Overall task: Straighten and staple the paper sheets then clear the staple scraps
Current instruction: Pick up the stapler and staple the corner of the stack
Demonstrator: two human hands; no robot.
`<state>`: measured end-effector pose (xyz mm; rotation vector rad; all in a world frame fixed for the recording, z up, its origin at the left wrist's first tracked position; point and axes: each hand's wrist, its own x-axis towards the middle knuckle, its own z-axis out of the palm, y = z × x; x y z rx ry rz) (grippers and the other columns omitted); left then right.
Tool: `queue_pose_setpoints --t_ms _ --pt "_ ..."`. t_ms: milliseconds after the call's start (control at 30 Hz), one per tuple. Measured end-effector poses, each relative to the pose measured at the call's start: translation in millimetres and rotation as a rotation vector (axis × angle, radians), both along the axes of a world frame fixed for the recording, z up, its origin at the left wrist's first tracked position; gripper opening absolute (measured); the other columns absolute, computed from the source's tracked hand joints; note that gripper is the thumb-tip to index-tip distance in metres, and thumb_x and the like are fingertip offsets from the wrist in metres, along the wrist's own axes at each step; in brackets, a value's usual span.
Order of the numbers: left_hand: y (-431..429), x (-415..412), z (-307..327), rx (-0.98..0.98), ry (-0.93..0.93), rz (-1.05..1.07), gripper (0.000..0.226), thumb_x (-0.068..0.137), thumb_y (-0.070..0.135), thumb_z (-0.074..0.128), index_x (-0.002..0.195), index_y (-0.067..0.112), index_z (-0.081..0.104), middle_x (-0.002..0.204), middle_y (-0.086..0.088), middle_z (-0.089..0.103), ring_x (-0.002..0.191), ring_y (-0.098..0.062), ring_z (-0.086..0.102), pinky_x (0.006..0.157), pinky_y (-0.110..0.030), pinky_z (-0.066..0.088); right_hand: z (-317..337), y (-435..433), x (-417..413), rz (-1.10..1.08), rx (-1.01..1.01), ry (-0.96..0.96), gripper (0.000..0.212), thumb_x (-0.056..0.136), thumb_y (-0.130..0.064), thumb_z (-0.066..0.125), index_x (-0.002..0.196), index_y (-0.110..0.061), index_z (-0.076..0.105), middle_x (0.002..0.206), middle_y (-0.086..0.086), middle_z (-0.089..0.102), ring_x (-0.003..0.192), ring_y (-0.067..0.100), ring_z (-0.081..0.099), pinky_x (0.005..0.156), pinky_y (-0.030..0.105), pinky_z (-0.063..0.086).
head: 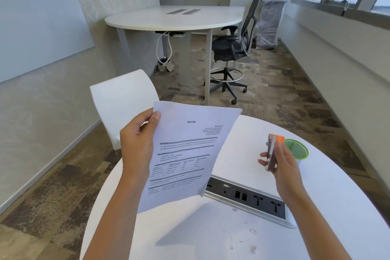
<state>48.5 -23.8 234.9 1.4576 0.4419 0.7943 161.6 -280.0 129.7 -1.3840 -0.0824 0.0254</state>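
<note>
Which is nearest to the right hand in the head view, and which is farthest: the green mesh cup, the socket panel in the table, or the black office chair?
From the right hand:
1. green mesh cup, just behind the hand, on its right.
2. socket panel, set in the table, below the hand.
3. black office chair, far across the room.

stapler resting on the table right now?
No, the right hand holds the orange stapler in the air above the white table, beside the green mesh cup.

we see a round white worktop (329,175) with a recessed socket panel (249,197), a green mesh cup (296,151) near its far edge, and small staple scraps (253,231) scattered close to us.
</note>
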Motion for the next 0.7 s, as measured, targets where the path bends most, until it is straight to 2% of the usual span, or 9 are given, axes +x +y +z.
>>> queue_pose_setpoints --t_ms 67,133,200,267,400,500,600,700 --pt "-0.7 -4.3 2.9 -0.007 0.003 -0.001 0.023 0.088 0.024 0.062 0.107 0.014 0.070 0.106 -0.003 0.071 0.100 -0.025 0.064 0.093 -0.043 0.051 32.1 5.9 -17.0 0.080 -0.065 -0.112 0.071 0.059 -0.080 0.058 0.109 -0.030 0.064 0.096 -0.010 0.060 0.070 0.005 0.056 0.061 0.022 0.046" --pt "-2.9 -10.9 6.8 -0.027 -0.008 -0.007 0.020 0.086 0.024 0.065 0.103 0.018 0.072 0.105 -0.003 0.071 0.101 -0.026 0.064 0.093 -0.043 0.051 65.2 13.1 -36.0 0.153 -0.144 -0.212 0.061 0.072 -0.074 0.052 0.114 -0.031 0.062 0.093 -0.016 0.059 0.074 0.008 0.049 0.065 0.024 0.038" --pt "-6.4 -16.9 10.7 -0.048 -0.017 -0.019 0.016 0.084 0.023 0.067 0.099 0.020 0.073 0.103 -0.003 0.072 0.100 -0.026 0.064 0.092 -0.040 0.052 91.3 21.6 -51.7 0.196 -0.203 -0.270 0.049 0.082 -0.062 0.046 0.118 -0.032 0.060 0.083 -0.017 0.056 0.071 0.006 0.046 0.066 0.019 0.037" --pt "-10.8 -22.7 14.8 -0.078 -0.029 -0.031 0.012 0.083 0.022 0.069 0.093 0.023 0.073 0.099 -0.002 0.073 0.096 -0.024 0.065 0.088 -0.036 0.053 111.5 31.6 -65.7 0.196 -0.271 -0.366 0.042 0.083 -0.051 0.044 0.121 -0.037 0.056 0.081 -0.019 0.054 0.070 -0.002 0.049 0.067 0.010 0.039" --pt "-22.0 -34.9 22.7 -0.094 -0.043 -0.070 0.007 0.082 0.021 0.069 0.085 0.026 0.071 0.091 0.003 0.072 0.085 -0.016 0.064 0.073 -0.025 0.051 134.2 46.2 -86.0 0.161 -0.529 -0.612 0.046 0.083 -0.049 0.048 0.129 -0.040 0.047 0.100 -0.022 0.053 0.093 -0.015 0.053 0.078 0.001 0.037" --pt "-29.5 -42.7 27.0 -0.067 -0.045 -0.066 0.006 0.082 0.022 0.069 0.082 0.028 0.070 0.084 0.009 0.072 0.080 -0.012 0.063 0.069 -0.021 0.049 147.0 51.7 -97.9 0.137 -0.723 -0.730 0.045 0.084 -0.056 0.047 0.128 -0.043 0.046 0.110 -0.029 0.050 0.100 -0.021 0.050 0.082 0.003 0.040" --pt "-33.3 -49.8 30.3 -0.049 -0.067 -0.070 0.005 0.080 0.023 0.071 0.081 0.028 0.070 0.084 0.009 0.072 0.080 -0.012 0.064 0.068 -0.022 0.050 161.3 55.1 -107.4 0.102 -0.861 -0.839 0.040 0.085 -0.057 0.050 0.120 -0.038 0.051 0.111 -0.024 0.056 0.101 -0.009 0.051 0.080 0.005 0.035" --pt "-37.4 -55.1 32.9 -0.014 -0.073 -0.083 0.005 0.080 0.024 0.071 0.082 0.028 0.070 0.087 0.006 0.072 0.082 -0.012 0.065 0.068 -0.022 0.050 173.3 58.5 -111.3 0.085 -0.966 -0.925 0.042 0.085 -0.056 0.053 0.120 -0.034 0.056 0.113 -0.017 0.058 0.101 0.000 0.050 0.073 0.014 0.035"
